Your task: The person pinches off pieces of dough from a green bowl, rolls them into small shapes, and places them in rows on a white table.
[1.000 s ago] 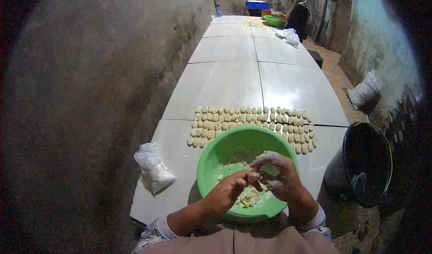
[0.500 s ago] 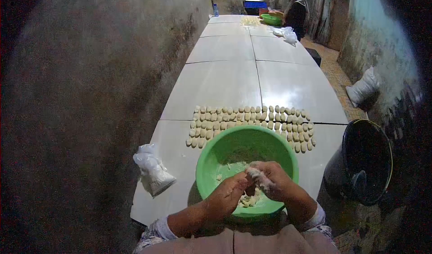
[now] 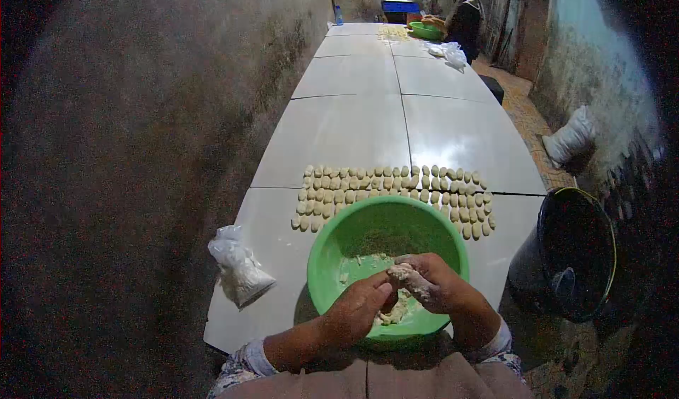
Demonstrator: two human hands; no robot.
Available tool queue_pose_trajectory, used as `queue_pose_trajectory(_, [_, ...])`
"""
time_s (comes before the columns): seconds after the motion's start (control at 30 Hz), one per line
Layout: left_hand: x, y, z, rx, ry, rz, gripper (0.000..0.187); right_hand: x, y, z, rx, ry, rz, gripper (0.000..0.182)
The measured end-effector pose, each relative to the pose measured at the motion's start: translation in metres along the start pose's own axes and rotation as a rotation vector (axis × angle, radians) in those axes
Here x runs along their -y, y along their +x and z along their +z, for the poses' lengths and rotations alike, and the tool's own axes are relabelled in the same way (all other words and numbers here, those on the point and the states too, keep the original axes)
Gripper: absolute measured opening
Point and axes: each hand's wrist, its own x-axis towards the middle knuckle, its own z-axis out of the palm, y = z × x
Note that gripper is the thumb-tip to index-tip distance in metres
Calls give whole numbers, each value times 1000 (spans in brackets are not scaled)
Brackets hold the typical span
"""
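Both hands meet over a green bowl (image 3: 325, 247). My right hand (image 3: 442, 286) is closed round a pale lump of dough (image 3: 400, 272), which shows at its fingertips, with white smears on the fingers. My left hand (image 3: 357, 308) presses in from the other side, its fingers closed and touching the same lump; their tips are partly hidden. Under the hands, more crumbly dough (image 3: 396, 313) lies in the bowl, and small scraps cling to its inside. Just beyond the bowl, many small oval dough pieces (image 3: 368, 183) are lined up in rows on the white-topped table (image 3: 339, 130).
A plastic bag of white powder (image 3: 244, 275) lies at the left. On the right stands a dark bucket (image 3: 541, 257), and a white sack (image 3: 569, 137) leans by the wall. Far down the table, a person (image 3: 463, 28) is beside another green bowl (image 3: 426, 31) and plastic bags (image 3: 449, 54).
My fingers have shifted slightly round the dough, and more of the lump shows at the right fingertips. The bowl and the rows of dough pieces look unchanged.
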Motion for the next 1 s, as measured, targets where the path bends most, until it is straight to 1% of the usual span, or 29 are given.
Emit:
queue_pose_trajectory(0.03, [-1, 0, -1, 23, -68, 29, 60, 0, -1, -2, -1, 0, 0, 37])
queue_pose_trajectory(0.07, [16, 1, -2, 57, -99, 41, 69, 0, -1, -3, 56, 130, 2, 38])
queue_pose_trajectory(0.1, [20, 2, -5, 57, -98, 41, 69, 1, 0, -4, 112, 261, 3, 39])
queue_pose_trajectory(0.13, [18, 3, -7, 145, -210, -75, 70, 9, -1, -3, 115, 244, 86, 45])
queue_pose_trajectory(0.17, [13, 4, -8, 231, -320, -189, 70, 9, -1, -3, 118, 243, 84, 45])
queue_pose_trajectory(0.23, [6, 2, -6, 265, -321, -223, 67, 6, -2, -2, 23, -387, -82, 47])
queue_pose_trajectory(0.27, [8, 4, -4, 235, -329, -275, 65, -9, -4, 3, -24, -116, -57, 45])
queue_pose_trajectory(0.3, [9, 6, -3, 205, -336, -324, 63, -11, -6, -2, -24, -117, -56, 45])
queue_pose_trajectory(0.33, [3, 4, 1, 104, -472, -372, 56, -7, -5, -10, 2, -177, -8, 43])
queue_pose_trajectory(0.37, [4, 3, 1, 104, -473, -371, 56, -5, -4, -13, 29, -237, 41, 42])
queue_pose_trajectory(0.4, [7, 2, 0, 100, -420, -320, 53, -5, -3, -13, -58, -317, -9, 42])
queue_pose_trajectory(0.43, [9, 1, 0, 97, -367, -269, 51, -2, -3, -11, -57, -317, -9, 42])
queue_pose_trajectory(0.5, [14, 2, 1, 119, -332, -245, 49, 9, -2, -3, 49, -285, 81, 42])
queue_pose_trajectory(0.53, [23, 1, 3, 86, -306, -76, 48, 9, -2, 1, -12, -291, -15, 42])
queue_pose_trajectory(0.57, [35, 0, 5, 53, -279, 94, 48, 13, -1, 2, -14, -291, -14, 42])
queue_pose_trajectory(0.6, [59, -2, 7, -43, -334, 57, 49, 21, -1, 2, -28, -121, 30, 43])
queue_pose_trajectory(0.63, [48, 0, 5, -42, -333, 59, 49, 25, 0, 2, -41, 48, 72, 44])
queue_pose_trajectory(0.67, [29, 3, 3, -21, -199, -96, 49, 9, 2, 2, -87, -66, 2, 44])
queue_pose_trajectory(0.7, [13, 4, 0, -2, -65, -251, 49, 2, 0, 0, -84, -67, 2, 44])
queue_pose_trajectory(0.73, [7, 2, -3, 8, -50, -67, 47, 1, -1, 0, -68, -54, 47, 44])
queue_pose_trajectory(0.77, [11, 2, -3, 6, -52, -67, 47, 1, -1, -1, -53, -41, 93, 43])
queue_pose_trajectory(0.8, [19, 2, -3, -11, -27, -66, 44, 0, 0, -1, -84, -217, 45, 40])
queue_pose_trajectory(0.83, [24, 2, -2, -26, -2, -65, 43, 2, 0, 0, -84, -218, 47, 40])
queue_pose_trajectory(0.87, [25, 1, 0, -29, -84, -38, 42, 6, -1, 4, -60, -98, 58, 38])
queue_pose_trajectory(0.9, [25, 1, 0, -29, -85, -38, 42, 7, -1, 5, -36, 21, 69, 37])
queue_pose_trajectory(0.93, [27, 2, -1, -15, -109, -18, 43, 2, 0, 2, 29, -4, 82, 36])
queue_pose_trajectory(0.97, [28, 2, -1, 0, -133, 1, 44, 2, 0, 3, 27, -4, 83, 36])
queue_pose_trajectory(1.0, [30, 3, -1, 1, -133, 1, 44, 3, 0, 5, 27, 169, 56, 32])
